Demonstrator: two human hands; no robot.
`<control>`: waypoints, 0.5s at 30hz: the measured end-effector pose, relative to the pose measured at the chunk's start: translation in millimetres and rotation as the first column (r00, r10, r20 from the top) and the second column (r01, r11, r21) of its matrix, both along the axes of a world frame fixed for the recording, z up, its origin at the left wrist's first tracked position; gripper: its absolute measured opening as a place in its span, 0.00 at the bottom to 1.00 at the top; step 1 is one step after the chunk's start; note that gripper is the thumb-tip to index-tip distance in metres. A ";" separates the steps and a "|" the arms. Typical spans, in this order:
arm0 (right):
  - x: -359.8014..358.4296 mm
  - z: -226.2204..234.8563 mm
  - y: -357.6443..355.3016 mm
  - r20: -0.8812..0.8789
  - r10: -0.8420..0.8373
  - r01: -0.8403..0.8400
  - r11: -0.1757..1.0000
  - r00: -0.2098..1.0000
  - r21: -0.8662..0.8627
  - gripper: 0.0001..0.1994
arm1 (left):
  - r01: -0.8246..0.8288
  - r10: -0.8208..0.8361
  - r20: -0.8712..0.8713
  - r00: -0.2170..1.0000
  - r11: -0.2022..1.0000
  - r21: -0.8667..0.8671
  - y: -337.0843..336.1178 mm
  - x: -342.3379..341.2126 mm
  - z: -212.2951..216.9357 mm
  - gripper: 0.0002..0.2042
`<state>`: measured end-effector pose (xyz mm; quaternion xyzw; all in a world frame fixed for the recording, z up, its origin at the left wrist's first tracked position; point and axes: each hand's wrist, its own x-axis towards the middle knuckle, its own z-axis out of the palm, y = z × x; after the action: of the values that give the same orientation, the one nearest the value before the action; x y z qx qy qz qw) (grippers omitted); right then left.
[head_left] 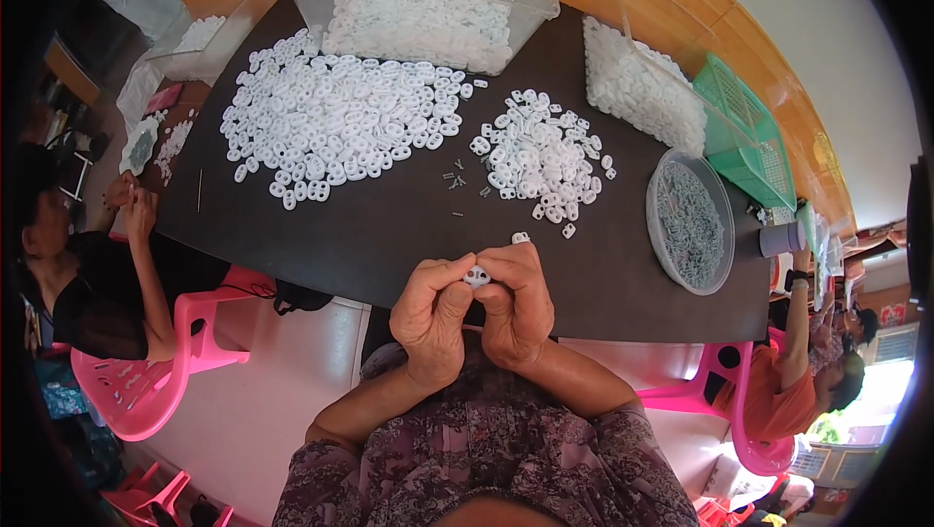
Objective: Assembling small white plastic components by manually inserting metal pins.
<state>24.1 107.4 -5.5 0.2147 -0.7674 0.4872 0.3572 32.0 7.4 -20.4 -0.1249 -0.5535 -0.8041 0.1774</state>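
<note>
- My left hand [433, 321] and right hand [520, 308] meet at the fingertips, both pinching one white piece [477, 277].
- My forearms [377, 399] slant inward before the table [613, 279].

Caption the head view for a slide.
Both hands hold a white piece before two heaps of white parts on a dark table.

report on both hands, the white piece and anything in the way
Left hand, right hand: both pinching one small white piece. Piece partly covered. Nearby: another white piece just beyond right hand; loose grey pins farther out.
</note>
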 end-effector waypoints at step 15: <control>1.5 -3.4 -2.6 -0.016 -0.007 0.007 1.000 1.000 0.005 0.09 | -0.092 0.087 -0.052 0.995 0.990 -0.104 1.2 1.6 -1.5 0.10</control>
<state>25.6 104.8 -8.9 0.2169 -0.7666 0.4822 0.3643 33.6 8.5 -21.9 -0.1282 -0.5961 -0.7615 0.2198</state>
